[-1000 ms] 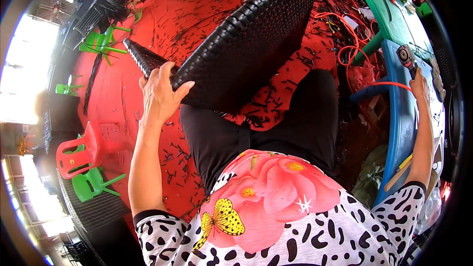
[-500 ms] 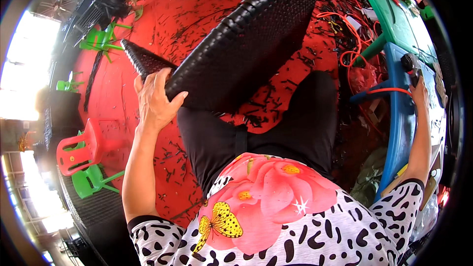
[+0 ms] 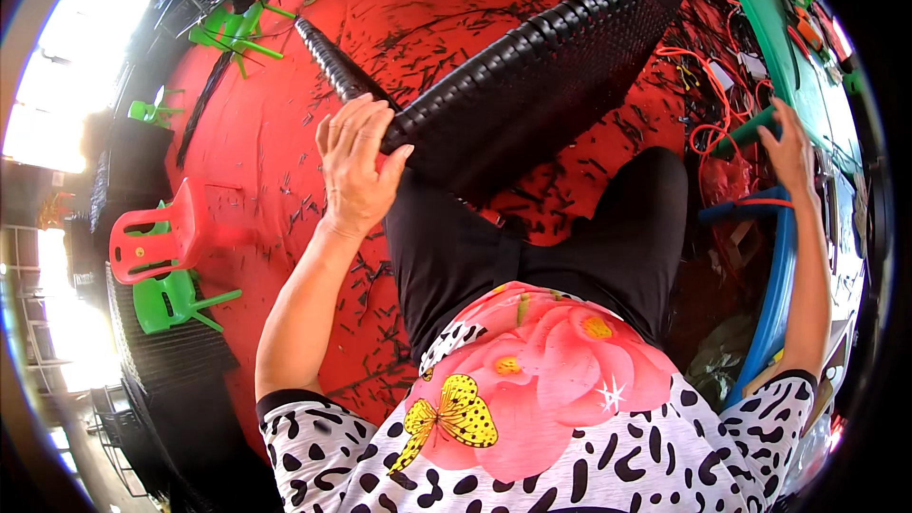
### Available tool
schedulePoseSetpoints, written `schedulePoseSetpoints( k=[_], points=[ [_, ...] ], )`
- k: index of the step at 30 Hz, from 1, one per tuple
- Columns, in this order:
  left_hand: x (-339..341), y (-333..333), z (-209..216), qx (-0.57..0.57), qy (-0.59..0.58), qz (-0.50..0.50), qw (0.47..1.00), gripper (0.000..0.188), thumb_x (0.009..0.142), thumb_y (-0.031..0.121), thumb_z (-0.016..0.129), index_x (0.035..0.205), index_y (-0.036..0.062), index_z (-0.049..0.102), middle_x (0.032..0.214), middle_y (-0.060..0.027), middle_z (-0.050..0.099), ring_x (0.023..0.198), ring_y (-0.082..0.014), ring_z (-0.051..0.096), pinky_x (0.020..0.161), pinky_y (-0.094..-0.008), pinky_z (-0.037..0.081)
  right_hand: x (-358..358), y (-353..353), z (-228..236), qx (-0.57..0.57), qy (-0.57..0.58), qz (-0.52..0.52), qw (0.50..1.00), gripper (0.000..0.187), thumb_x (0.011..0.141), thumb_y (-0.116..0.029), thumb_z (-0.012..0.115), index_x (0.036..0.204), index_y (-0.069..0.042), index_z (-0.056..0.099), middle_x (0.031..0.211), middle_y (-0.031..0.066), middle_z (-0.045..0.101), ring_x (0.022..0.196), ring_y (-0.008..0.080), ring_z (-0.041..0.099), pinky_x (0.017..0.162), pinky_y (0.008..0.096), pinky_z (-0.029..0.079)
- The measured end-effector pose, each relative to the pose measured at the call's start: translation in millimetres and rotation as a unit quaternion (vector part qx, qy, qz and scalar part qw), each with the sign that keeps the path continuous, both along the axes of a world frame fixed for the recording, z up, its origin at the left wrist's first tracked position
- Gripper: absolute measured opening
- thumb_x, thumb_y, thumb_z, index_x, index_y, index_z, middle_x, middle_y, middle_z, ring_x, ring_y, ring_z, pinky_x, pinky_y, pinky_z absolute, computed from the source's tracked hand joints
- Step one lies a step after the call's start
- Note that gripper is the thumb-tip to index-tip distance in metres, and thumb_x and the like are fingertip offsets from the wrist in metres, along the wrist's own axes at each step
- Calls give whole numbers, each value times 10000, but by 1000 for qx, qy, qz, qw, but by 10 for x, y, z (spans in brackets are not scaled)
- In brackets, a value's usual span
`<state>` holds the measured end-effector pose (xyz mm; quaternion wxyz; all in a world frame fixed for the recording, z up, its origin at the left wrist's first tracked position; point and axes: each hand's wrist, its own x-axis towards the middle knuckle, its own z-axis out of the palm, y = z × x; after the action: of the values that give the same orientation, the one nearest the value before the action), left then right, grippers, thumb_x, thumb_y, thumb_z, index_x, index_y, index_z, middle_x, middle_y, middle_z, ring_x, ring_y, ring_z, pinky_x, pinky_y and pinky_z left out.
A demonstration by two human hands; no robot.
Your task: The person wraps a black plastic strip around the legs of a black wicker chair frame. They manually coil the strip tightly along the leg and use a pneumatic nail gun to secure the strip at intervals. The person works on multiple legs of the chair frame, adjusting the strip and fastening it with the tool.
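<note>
A black woven wicker furniture piece stands tilted in front of my knees. It has a broad panel with a braided edge and a narrower side at an angle to it. My left hand grips the near corner where these meet, fingers over the edge and thumb against the panel. Raised at the right, my right hand has its fingers apart and holds nothing. It is above the blue stool or table, beside an orange-red hose. The dark hand tool it held earlier cannot be made out.
Black offcuts litter the red floor. Red and green plastic chairs stand at the left. A green table with tools and items is at the far right, with tangled orange hoses near it.
My right hand has let go of the dark tool and risen with fingers spread. The view has shifted, so the wicker piece and my left hand appear further right.
</note>
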<state>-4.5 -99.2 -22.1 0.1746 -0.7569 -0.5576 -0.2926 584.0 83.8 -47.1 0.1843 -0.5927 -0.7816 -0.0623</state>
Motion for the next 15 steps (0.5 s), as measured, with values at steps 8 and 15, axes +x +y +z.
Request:
schedulePoseSetpoints(
  k=[8, 15],
  points=[
    [184, -98, 28, 37, 18, 4, 999, 398, 799, 148, 663, 1151, -12, 573, 1142, -136, 597, 1116, -305, 540, 1021, -463, 314, -2415, -510, 541, 41, 69, 361, 929, 414, 766, -150, 707, 1140, -25, 580, 1090, 165, 610, 1022, 349, 579, 916, 434, 454],
    [256, -194, -109, 19, -85, -14, 996, 610, 758, 76, 640, 1315, -40, 417, 1284, -197, 520, 1238, -373, 458, 1032, -497, 319, -3661, -810, 785, 70, 135, 517, 842, 408, 764, -198, 716, 1110, -36, 571, 1056, 109, 613, 1017, 304, 581, 897, 417, 461]
  ],
)
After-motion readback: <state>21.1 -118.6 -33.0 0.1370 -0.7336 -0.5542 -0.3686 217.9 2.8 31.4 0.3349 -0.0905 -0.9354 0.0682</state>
